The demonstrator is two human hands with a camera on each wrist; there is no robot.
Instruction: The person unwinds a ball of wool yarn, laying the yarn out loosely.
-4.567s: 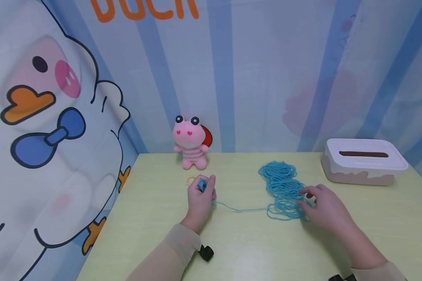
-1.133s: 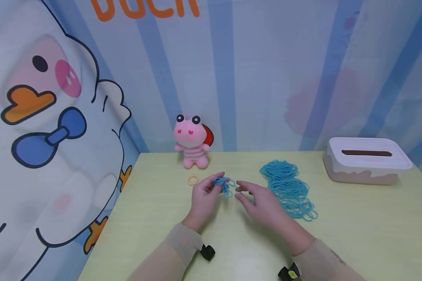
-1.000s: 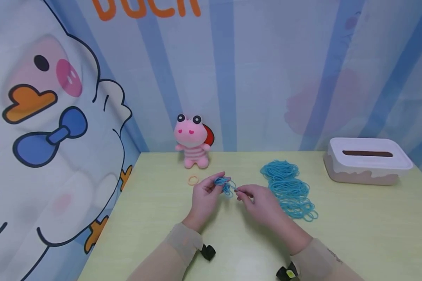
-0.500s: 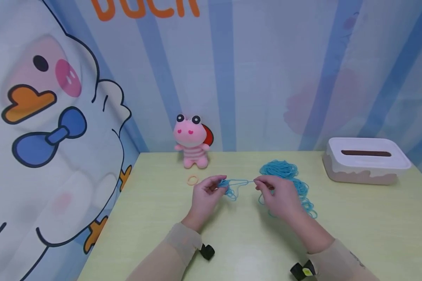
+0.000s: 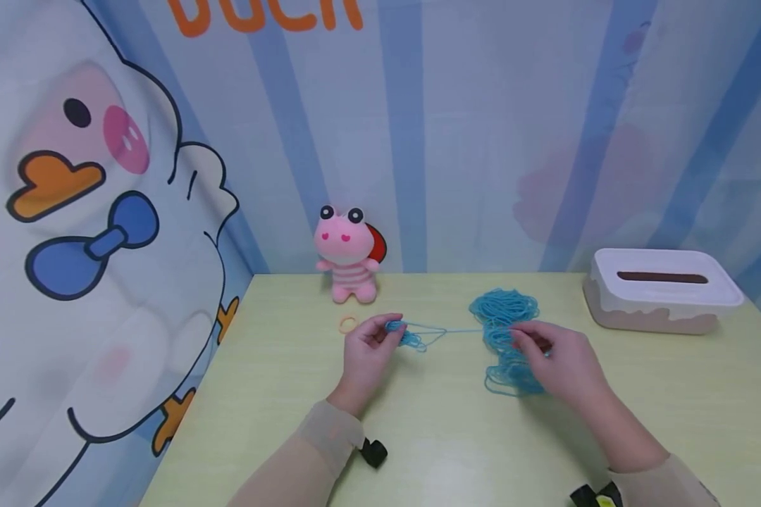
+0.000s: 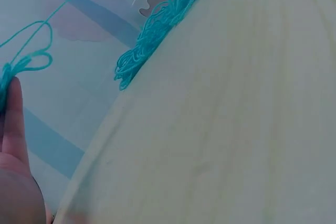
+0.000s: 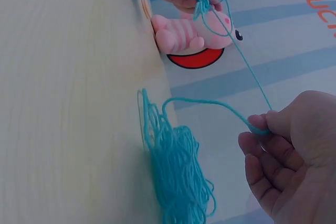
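My left hand [image 5: 366, 359] pinches a small looped bundle of blue yarn [image 5: 411, 338] above the table, left of centre in the head view. From that bundle a single strand [image 7: 247, 65] runs taut to my right hand [image 5: 564, 359], whose thumb and forefinger pinch it. Behind and below the right hand lies a loose pile of blue yarn [image 5: 504, 307], partly hidden by the fingers. The right wrist view shows a slack length of yarn [image 7: 205, 101] curving from the pile up to the same pinch.
A pink plush toy [image 5: 347, 257] stands at the table's back edge. In front of it lies a small orange ring [image 5: 348, 324]. A white and brown tissue box [image 5: 666, 303] sits at the back right. A printed curtain [image 5: 469, 141] hangs behind the table.
My right hand has moved right, away from the left hand, drawing the strand out between them. Earlier it was beside the left hand. The left hand has barely shifted, still pinching the bundle.
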